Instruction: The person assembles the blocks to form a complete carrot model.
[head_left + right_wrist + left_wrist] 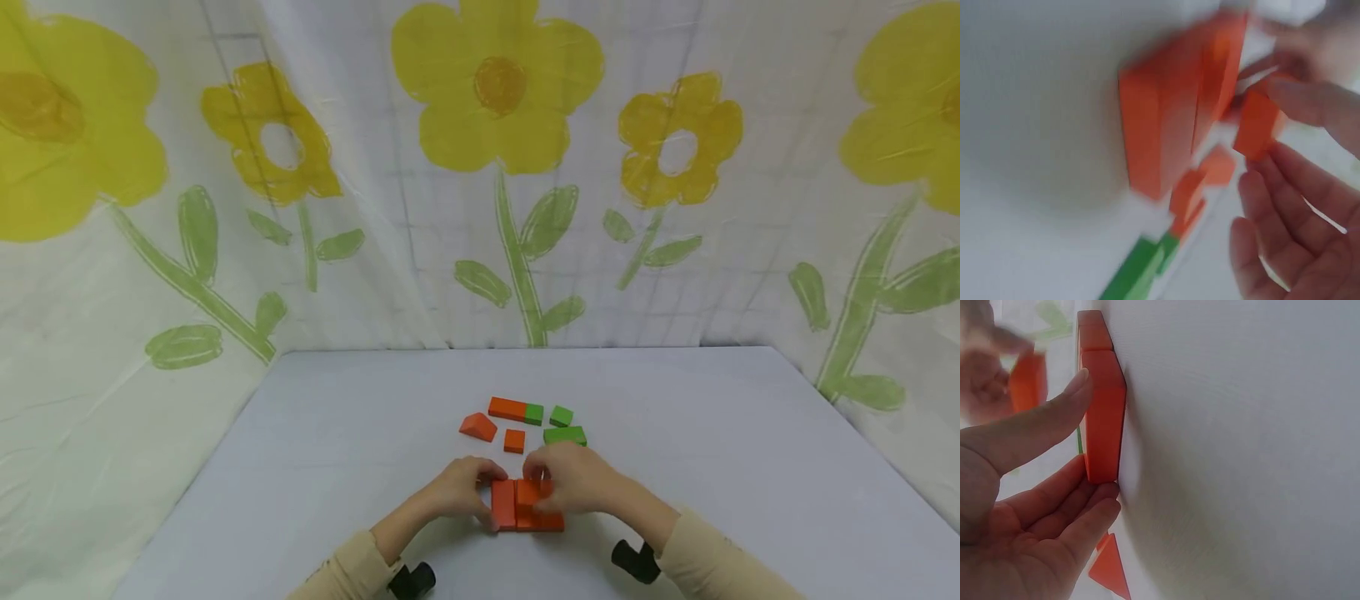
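Observation:
On the white tabletop, my left hand (457, 492) grips a long orange-red block (1104, 419) between thumb and fingers, at its near and far ends. More orange-red blocks (540, 523) lie side by side against its right flank, partly covered by my right hand. That right hand (576, 477) pinches a small orange block (1257, 122) between thumb and fingers, raised over the laid blocks. The right wrist view is blurred. In the left wrist view the small block (1027, 382) appears beyond my left thumb.
Farther back lie an orange wedge block (478, 427), a small orange block (514, 441) and a long orange block (507, 408) touching a green block (534, 414). A small green block (561, 416) and a longer green one (565, 435) sit to the right. A flowered curtain (420, 275) hangs behind.

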Demonstrator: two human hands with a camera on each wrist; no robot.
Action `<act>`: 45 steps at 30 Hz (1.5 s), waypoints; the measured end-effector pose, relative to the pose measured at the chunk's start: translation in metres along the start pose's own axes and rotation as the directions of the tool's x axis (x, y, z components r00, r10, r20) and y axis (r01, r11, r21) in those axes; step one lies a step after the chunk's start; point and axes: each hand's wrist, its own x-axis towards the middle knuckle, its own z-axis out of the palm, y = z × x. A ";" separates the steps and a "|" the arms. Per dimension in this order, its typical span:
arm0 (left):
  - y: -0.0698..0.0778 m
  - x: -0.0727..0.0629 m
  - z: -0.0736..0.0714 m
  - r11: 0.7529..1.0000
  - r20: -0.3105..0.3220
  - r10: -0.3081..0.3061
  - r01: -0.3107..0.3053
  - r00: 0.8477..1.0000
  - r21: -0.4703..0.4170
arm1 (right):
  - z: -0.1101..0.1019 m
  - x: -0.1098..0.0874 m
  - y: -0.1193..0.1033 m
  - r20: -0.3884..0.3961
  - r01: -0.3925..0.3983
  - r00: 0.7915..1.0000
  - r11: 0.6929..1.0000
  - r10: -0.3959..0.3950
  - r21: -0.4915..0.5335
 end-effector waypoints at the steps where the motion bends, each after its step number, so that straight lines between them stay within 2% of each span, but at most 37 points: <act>1: 0.000 0.000 0.000 1.000 0.001 0.005 -0.005 1.000 0.003 | 0.002 -0.004 -0.004 0.034 0.010 0.999 1.000 -0.010 0.010; 3: 0.000 0.001 -0.001 1.000 0.003 0.010 -0.010 1.000 0.011 | 0.008 -0.012 -0.013 0.091 0.035 0.995 0.999 -0.037 0.024; 6: 0.000 0.001 -0.002 1.000 0.010 0.008 -0.008 1.000 0.018 | 0.018 -0.019 -0.023 0.157 0.030 0.987 0.999 -0.036 0.043; 9: 0.000 0.001 -0.003 1.000 0.013 0.005 -0.006 1.000 0.025 | 0.025 -0.023 -0.029 0.176 0.022 0.984 0.999 -0.030 0.048; 17: -0.002 0.002 -0.003 0.999 0.018 0.022 -0.023 1.000 0.044 | 0.033 -0.023 -0.029 0.113 0.004 0.994 0.999 -0.010 0.051; 30: 0.000 0.002 -0.001 1.000 0.020 0.002 -0.002 1.000 0.023 | 0.035 -0.018 -0.028 0.036 -0.047 0.998 0.997 0.044 0.069; 37: -0.001 0.001 -0.002 1.000 0.023 0.002 -0.003 1.000 0.023 | 0.036 -0.016 -0.027 0.004 -0.036 0.999 0.997 0.036 0.062; 42: -0.001 0.001 -0.001 1.000 0.020 0.010 -0.010 1.000 0.016 | 0.033 -0.014 -0.026 0.004 -0.034 0.999 0.998 0.034 0.062; 45: -0.002 0.001 -0.001 1.000 0.015 0.017 -0.017 1.000 0.022 | 0.025 -0.006 -0.020 -0.016 -0.055 0.998 0.996 0.056 0.068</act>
